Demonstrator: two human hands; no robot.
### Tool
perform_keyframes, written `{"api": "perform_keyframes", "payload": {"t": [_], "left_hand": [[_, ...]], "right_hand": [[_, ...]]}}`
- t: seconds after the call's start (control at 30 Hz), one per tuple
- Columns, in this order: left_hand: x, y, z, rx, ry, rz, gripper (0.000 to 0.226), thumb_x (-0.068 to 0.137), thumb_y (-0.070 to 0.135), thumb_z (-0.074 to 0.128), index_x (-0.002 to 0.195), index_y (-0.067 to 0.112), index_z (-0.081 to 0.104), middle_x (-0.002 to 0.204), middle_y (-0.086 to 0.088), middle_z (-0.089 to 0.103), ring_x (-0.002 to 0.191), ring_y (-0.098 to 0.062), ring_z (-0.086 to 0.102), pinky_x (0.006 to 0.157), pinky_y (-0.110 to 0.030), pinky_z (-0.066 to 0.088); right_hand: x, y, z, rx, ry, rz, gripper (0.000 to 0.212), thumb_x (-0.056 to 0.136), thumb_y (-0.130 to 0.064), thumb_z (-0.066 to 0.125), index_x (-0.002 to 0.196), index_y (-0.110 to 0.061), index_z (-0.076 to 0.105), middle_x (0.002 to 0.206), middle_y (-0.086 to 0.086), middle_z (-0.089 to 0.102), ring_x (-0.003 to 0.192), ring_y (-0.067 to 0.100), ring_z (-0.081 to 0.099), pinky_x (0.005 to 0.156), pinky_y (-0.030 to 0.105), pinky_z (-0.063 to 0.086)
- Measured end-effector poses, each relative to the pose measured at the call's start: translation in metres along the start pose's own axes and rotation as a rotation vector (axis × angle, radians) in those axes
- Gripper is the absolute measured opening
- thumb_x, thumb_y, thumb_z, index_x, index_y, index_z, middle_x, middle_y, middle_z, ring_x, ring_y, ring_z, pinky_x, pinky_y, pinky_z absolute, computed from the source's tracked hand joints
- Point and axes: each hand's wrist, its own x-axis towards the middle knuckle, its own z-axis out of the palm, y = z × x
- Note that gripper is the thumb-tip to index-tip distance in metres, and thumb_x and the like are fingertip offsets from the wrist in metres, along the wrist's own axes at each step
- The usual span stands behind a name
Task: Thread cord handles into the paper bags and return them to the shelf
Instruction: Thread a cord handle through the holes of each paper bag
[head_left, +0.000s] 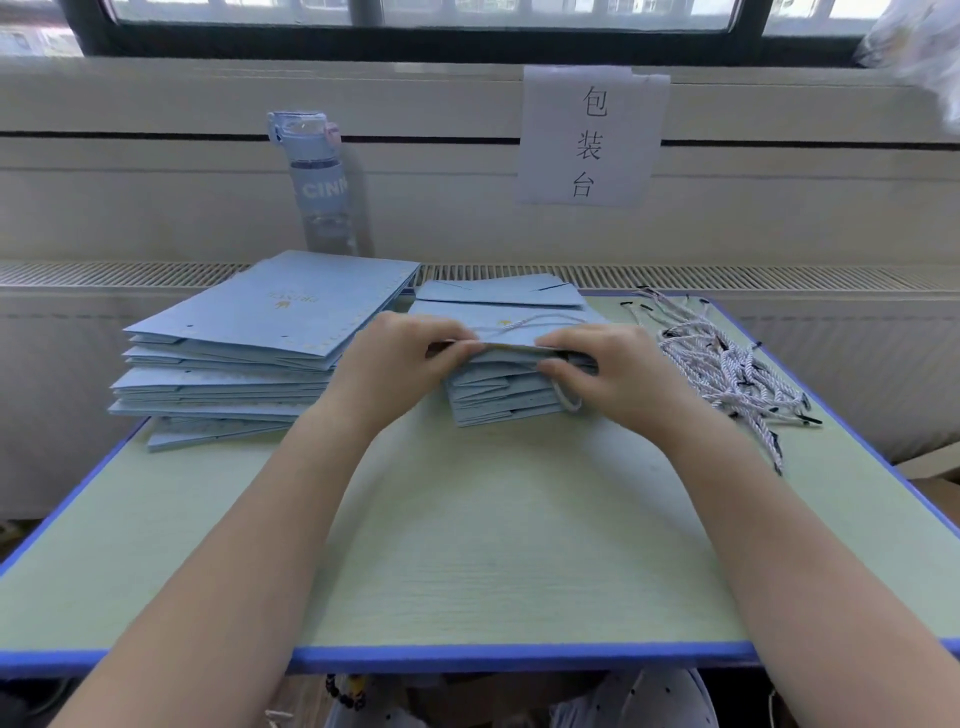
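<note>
A flat light-blue paper bag (511, 332) lies on top of a smaller stack of bags (498, 400) at the middle of the table. My left hand (400, 364) and my right hand (597, 374) pinch the bag's near edge from either side. A white twisted cord (524, 323) loops over the bag's top face, and another cord loop (569, 399) hangs below my right hand. A larger stack of blue bags (249, 353) sits to the left. Loose white cords with black tips (727, 364) are heaped at the right.
The green table with a blue rim (467, 656) stands against a radiator cover under a window. A clear blue water bottle (319, 182) stands behind the left stack. A paper sign (589, 137) is taped to the wall.
</note>
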Motion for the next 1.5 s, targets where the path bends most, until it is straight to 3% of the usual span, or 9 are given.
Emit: {"api": "perform_keyframes", "payload": {"t": [0.17,0.3,0.4,0.6,0.8,0.97,1.17,1.37,1.5], "left_hand": [[0.006,0.000,0.001,-0.023,0.368,0.038,0.054,0.089,0.030,0.062,0.137,0.014,0.042,0.144,-0.005,0.040,0.130,-0.022,0.041,0.106,-0.026,0.034],[0.006,-0.001,0.005,-0.051,0.280,-0.062,0.069,0.089,0.025,0.064,0.145,0.014,0.026,0.152,-0.010,0.026,0.139,-0.021,0.027,0.109,-0.026,0.024],[0.004,-0.003,0.009,-0.013,0.137,-0.078,0.069,0.089,0.026,0.064,0.146,0.018,0.027,0.153,-0.007,0.025,0.139,-0.022,0.025,0.109,-0.031,0.022],[0.000,0.000,0.015,0.000,-0.050,-0.088,0.064,0.090,0.034,0.060,0.145,0.023,0.030,0.152,0.003,0.028,0.140,-0.013,0.021,0.113,-0.031,0.020],[-0.003,0.021,0.021,-0.131,0.058,0.021,0.067,0.080,0.057,0.062,0.135,0.023,0.044,0.127,0.008,0.052,0.118,-0.007,0.046,0.094,-0.014,0.031],[-0.005,0.028,0.036,-0.001,0.047,0.197,0.040,0.087,0.048,0.053,0.116,0.022,0.062,0.118,-0.002,0.057,0.105,-0.018,0.052,0.087,-0.030,0.044],[0.000,-0.001,0.025,0.371,-0.086,-0.159,0.039,0.099,0.040,0.039,0.137,0.034,0.047,0.148,-0.004,0.037,0.138,-0.026,0.027,0.108,-0.043,0.026],[-0.001,0.000,0.028,0.395,-0.330,-0.396,0.049,0.100,0.047,0.015,0.146,0.035,0.027,0.159,-0.002,0.007,0.145,-0.027,0.000,0.116,-0.046,-0.001],[-0.002,-0.007,0.024,0.239,-0.090,-0.352,0.045,0.102,0.033,0.032,0.143,0.016,0.038,0.152,-0.009,0.029,0.140,-0.026,0.024,0.114,-0.037,0.018]], "right_hand": [[0.003,-0.004,-0.006,-0.170,0.351,-0.014,0.031,0.095,-0.026,0.043,0.102,-0.006,0.065,0.072,0.009,0.067,0.056,0.028,0.058,0.051,0.032,0.046],[0.004,0.000,-0.021,-0.076,0.485,0.103,0.029,0.087,0.001,0.050,0.116,0.005,0.052,0.070,0.015,0.060,0.051,0.023,0.042,0.051,0.020,0.024],[0.002,0.006,-0.024,0.008,0.399,0.283,0.053,0.081,0.007,0.052,0.132,-0.001,0.041,0.070,0.015,0.054,0.056,0.023,0.041,0.054,0.019,0.025],[0.005,-0.002,-0.026,0.333,0.753,0.412,0.045,0.078,-0.002,0.052,0.122,-0.006,0.045,0.079,0.009,0.063,0.066,0.030,0.057,0.063,0.033,0.047],[0.006,-0.024,-0.018,0.793,0.495,0.421,0.041,0.084,0.005,0.055,0.119,-0.014,0.045,0.100,-0.003,0.064,0.080,0.005,0.066,0.070,0.026,0.054],[0.004,-0.044,0.010,0.878,0.437,0.352,0.044,0.086,0.011,0.048,0.114,-0.023,0.040,0.103,-0.008,0.061,0.086,0.007,0.067,0.073,0.021,0.051],[0.007,-0.029,-0.002,0.931,0.513,0.537,0.051,0.084,-0.003,0.053,0.130,-0.014,0.033,0.104,0.000,0.058,0.087,0.012,0.061,0.080,0.038,0.055],[0.003,-0.027,0.011,0.876,0.409,0.702,0.101,0.085,-0.019,0.067,0.148,-0.030,-0.012,0.114,0.003,0.058,0.079,0.012,0.069,0.072,0.041,0.059],[0.002,-0.022,0.007,0.489,0.229,0.690,0.078,0.087,-0.037,0.063,0.148,-0.014,0.021,0.080,0.010,0.069,0.052,0.010,0.066,0.051,0.022,0.054]]}}
